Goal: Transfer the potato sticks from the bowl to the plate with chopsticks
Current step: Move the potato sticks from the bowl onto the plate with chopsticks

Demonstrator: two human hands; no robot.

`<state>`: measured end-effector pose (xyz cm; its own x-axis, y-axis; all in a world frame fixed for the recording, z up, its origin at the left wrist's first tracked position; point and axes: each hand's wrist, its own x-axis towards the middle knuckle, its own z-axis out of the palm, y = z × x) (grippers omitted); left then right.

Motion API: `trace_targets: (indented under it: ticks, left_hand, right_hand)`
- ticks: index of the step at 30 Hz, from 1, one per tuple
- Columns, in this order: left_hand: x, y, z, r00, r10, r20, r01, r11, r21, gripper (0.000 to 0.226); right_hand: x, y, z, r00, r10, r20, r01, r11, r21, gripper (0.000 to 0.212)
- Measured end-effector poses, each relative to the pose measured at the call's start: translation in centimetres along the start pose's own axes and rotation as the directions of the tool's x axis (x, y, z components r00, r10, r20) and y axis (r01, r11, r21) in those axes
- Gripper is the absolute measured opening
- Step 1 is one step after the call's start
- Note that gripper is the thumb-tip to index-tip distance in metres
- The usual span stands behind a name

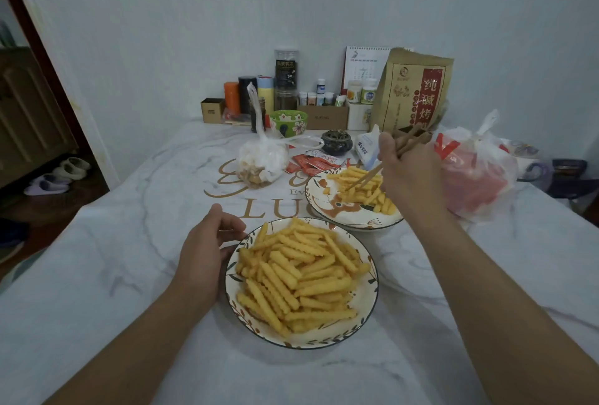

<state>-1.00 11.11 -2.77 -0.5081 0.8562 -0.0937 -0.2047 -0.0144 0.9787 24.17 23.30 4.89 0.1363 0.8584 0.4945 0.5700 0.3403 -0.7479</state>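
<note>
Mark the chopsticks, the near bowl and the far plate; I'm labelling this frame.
chopsticks [363, 178], head view, lower shafts above the sticks.
bowl [369, 297], head view, bare right inner wall.
plate [350, 218], head view, bare near rim.

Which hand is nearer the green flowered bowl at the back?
Right. The right hand holds chopsticks over the far plate, just front-right of the green bowl; the left hand rests against the near bowl.

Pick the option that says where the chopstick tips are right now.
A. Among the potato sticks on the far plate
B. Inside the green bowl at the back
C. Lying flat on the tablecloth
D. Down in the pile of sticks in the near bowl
A: the right hand holds the chopsticks with their tips down among the potato sticks on the far plate.
</note>
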Motion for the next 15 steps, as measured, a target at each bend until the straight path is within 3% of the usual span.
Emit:
trace_targets:
  ticks: [7, 9, 11, 13, 15]
  left_hand:
    - [0.1, 0.0, -0.1, 1.0, 0.001, -0.004, -0.001, 1.0, 0.011, 0.049]
    - [0.1, -0.1, -0.2, 1.0, 0.002, -0.005, -0.002, 1.0, 0.019, 0.05]
    - [0.1, -0.1, -0.2, 1.0, 0.005, -0.007, -0.005, 1.0, 0.021, 0.05]
    - [0.1, -0.1, -0.1, 1.0, 0.0, -0.01, 0.0, 1.0, 0.019, 0.051]
    - [0.1, 0.0, -0.1, 1.0, -0.006, -0.01, 0.006, 1.0, 0.019, 0.051]
  right_hand:
    - [-0.4, 0.0, 0.7, 0.994, -0.112, -0.016, 0.109, 0.988, -0.113, 0.06]
    - [-0.2, -0.4, 0.1, 0.996, -0.068, -0.051, 0.067, 0.998, -0.021, 0.056]
    - [0.3, -1.1, -0.9, 0.996, 0.064, -0.067, -0.051, 0.981, 0.189, 0.052]
    - [0.9, -2.2, -2.4, 0.977, 0.212, 0.016, -0.2, 0.89, 0.409, 0.048]
    - [1.1, -3.4, -4.1, 0.949, 0.266, 0.169, -0.315, 0.82, 0.478, 0.046]
